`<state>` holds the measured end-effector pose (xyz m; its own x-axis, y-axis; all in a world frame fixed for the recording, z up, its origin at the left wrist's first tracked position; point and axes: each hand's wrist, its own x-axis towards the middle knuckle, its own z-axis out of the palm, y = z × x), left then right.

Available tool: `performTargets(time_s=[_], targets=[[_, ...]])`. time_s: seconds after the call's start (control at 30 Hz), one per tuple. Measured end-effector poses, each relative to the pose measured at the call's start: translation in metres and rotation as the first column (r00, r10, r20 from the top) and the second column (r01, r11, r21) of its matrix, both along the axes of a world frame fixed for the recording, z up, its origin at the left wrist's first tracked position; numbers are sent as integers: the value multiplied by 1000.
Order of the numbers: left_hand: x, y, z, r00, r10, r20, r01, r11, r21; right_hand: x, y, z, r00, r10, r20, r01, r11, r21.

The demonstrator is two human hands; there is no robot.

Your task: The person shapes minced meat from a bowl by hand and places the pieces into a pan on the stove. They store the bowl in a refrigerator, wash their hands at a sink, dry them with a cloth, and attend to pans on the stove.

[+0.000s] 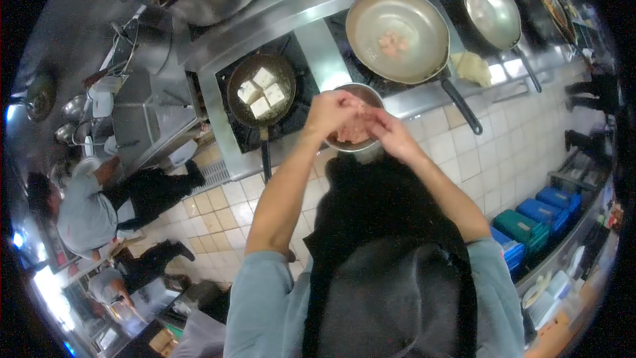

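The forearms converge from the lower edge on a metal bowl (364,91); the left hand (331,114) arches over one side, the right hand (395,134) over the other. Their fingers bend at the pink food (351,130) inside; whether they grasp any cannot be told. The tiled floor (464,152) extends below the stove (307,50), which carries a large pan (397,5) with pink pieces (392,44) and a smaller pan (283,70) with four white blocks (264,77). The hands partly hide the bowl; its support is unclear.
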<state>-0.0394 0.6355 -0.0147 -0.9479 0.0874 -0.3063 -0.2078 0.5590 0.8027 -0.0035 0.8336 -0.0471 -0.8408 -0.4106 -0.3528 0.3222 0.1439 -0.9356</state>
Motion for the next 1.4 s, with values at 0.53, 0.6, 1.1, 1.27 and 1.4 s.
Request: performTargets(time_s=[0.53,0.6,1.1,1.27,1.4], targets=[[22,-34,46,910,145,390,-412,435,801,-11,-9,41,963,-138,230,199,942,-270],[23,-18,44,963,78,259,-227,749,622,-21,-11,55,936,-66,346,213,889,-406],[10,-15,30,983,161,-85,-149,980,131,-7,-4,19,882,-80,464,250,914,-319],[-16,27,-10,994,-41,-105,-9,899,-437,-4,-2,5,886,-114,449,284,899,-333],[-29,11,-20,999,38,-13,-40,982,-185,-1,2,10,893,-112,436,250,929,-274]])
